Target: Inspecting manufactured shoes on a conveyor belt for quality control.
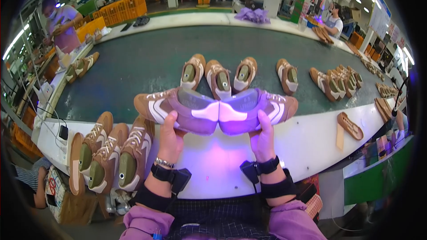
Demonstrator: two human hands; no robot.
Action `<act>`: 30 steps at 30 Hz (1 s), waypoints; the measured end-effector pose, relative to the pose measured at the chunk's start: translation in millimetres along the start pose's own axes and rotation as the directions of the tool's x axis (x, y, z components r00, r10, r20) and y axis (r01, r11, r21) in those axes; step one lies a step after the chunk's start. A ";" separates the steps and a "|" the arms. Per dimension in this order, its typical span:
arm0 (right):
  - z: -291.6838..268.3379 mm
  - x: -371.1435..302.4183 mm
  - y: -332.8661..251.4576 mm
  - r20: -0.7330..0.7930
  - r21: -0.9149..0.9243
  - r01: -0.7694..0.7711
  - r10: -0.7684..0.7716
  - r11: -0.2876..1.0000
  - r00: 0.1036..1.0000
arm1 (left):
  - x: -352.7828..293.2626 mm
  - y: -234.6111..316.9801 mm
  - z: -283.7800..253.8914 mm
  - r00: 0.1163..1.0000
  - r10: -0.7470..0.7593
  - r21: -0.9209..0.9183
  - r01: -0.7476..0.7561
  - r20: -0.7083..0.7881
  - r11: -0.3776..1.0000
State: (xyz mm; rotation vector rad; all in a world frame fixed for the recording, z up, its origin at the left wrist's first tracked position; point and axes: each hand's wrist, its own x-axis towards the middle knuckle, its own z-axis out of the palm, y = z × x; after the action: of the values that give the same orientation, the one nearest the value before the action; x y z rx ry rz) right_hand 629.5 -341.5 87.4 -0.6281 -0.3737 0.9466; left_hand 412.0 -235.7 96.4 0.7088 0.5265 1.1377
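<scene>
In my left hand (171, 140) is a brown sneaker (178, 109) with white stripes and laces, its toe pointing left. A matching sneaker (258, 111), toe to the right, is held in my right hand (263, 140). Their pale heel patches meet in the middle, under a violet light that tints both shoes and the white table edge (209, 169) below. My thumbs press on the sides near the soles; the other fingers are mostly hidden beneath. Just beyond stand more brown sneakers (218, 78) with green shoe lasts in them.
Several laced sneakers (133, 155) and a brown sole (76, 164) lie at the near left. A green conveyor belt (147, 58) stretches ahead, carrying sneakers (336, 82) at the right. One loose sole (350, 126) rests on the right ledge. Co-workers (64, 26) are at the far left and far right.
</scene>
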 end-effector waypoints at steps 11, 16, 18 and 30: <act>14.4 -9.6 9.2 -0.049 0.069 0.039 -0.036 0.997 0.998 | -1.1 -17.0 1.8 0.999 -0.030 -0.173 0.022 -0.043 0.985; 13.0 -11.3 9.2 -0.038 0.015 0.065 -0.064 0.998 0.997 | -1.2 -18.0 1.9 0.999 -0.018 -0.173 0.011 -0.037 0.985; 14.8 -11.8 8.3 -0.044 0.011 0.063 -0.062 0.998 0.997 | -0.4 -17.9 1.9 1.000 -0.010 -0.172 0.005 -0.030 0.985; 16.1 -15.4 -8.5 -0.041 0.166 -0.035 0.042 0.986 0.998 | -6.0 -14.1 4.7 0.995 -0.099 -0.262 0.091 -0.018 0.961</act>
State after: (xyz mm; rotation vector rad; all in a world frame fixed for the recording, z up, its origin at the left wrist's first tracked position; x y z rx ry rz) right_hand 617.7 -352.7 104.8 -0.5052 -0.2415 0.9877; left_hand 422.1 -245.9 89.3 0.4332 0.4220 1.1048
